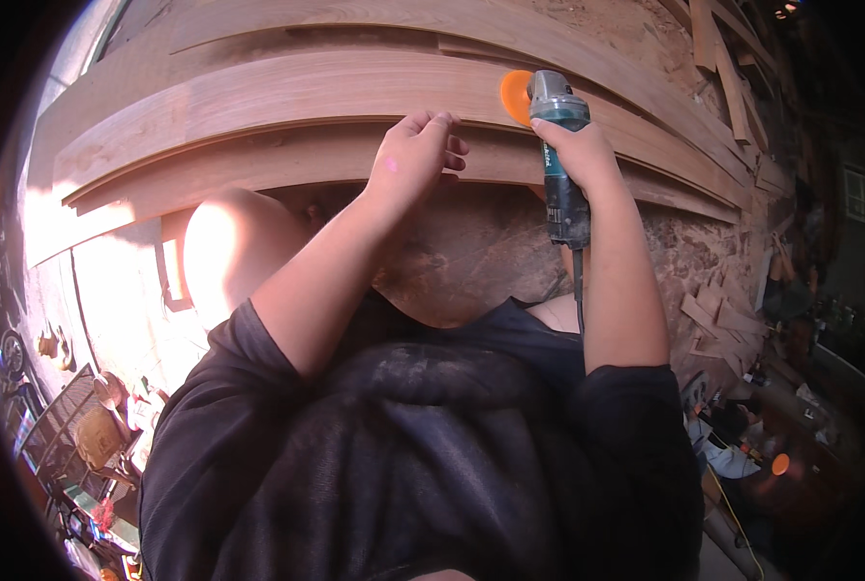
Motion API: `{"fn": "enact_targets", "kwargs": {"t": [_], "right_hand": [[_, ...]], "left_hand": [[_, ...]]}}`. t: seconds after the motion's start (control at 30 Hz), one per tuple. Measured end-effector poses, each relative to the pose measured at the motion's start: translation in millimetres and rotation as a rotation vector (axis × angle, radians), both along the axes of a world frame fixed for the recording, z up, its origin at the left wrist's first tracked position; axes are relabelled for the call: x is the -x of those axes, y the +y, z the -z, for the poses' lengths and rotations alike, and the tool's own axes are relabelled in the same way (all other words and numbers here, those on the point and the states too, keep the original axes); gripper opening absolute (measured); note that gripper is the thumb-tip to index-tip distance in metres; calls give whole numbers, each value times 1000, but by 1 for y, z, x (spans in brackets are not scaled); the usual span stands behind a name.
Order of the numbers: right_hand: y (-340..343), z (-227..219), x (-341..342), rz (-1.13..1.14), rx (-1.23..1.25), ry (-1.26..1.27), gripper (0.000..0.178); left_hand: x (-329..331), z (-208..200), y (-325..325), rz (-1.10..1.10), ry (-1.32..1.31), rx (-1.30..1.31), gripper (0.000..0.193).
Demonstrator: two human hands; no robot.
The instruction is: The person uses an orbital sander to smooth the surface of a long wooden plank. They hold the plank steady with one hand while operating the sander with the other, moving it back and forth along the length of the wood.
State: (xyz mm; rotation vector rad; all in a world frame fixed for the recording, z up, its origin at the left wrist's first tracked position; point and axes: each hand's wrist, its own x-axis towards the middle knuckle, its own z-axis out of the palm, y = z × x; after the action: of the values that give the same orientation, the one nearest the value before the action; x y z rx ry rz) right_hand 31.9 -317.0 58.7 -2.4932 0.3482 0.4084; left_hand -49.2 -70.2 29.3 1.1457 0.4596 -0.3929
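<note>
Grinder (565,172), tubular, fills the wrapped right hand (582,151); empty left hand (411,155) half-curls near grained plank (307,87).

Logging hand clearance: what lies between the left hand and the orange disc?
Head view: only bare wooden board shows between left hand and orange disc.

Place: was a woodworking workshop
Planks (307,89): lay side by side
Offcuts (736,321): lay heaped
Grinder (566,165): carried an orange disc (516,97)
</note>
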Motion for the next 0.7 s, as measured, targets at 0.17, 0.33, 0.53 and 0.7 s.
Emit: {"fn": "enact_targets", "kwargs": {"t": [0.17, 0.33, 0.53, 0.7], "right_hand": [[-2, 1, -4, 30, 6, 3, 62], [-5, 7, -1, 34, -89, -67, 56], [-9, 12, 0, 68, -139, -21, 60], [-58, 14, 54, 238, -1236, 325, 70]], "left_hand": [[2, 7, 6, -1, 23, 48, 29], [4, 13, 8, -23, 0, 55, 29], [3, 10, 3, -11, 27, 19, 30], [10, 0, -8, 120, -193, -265, 34]]}}
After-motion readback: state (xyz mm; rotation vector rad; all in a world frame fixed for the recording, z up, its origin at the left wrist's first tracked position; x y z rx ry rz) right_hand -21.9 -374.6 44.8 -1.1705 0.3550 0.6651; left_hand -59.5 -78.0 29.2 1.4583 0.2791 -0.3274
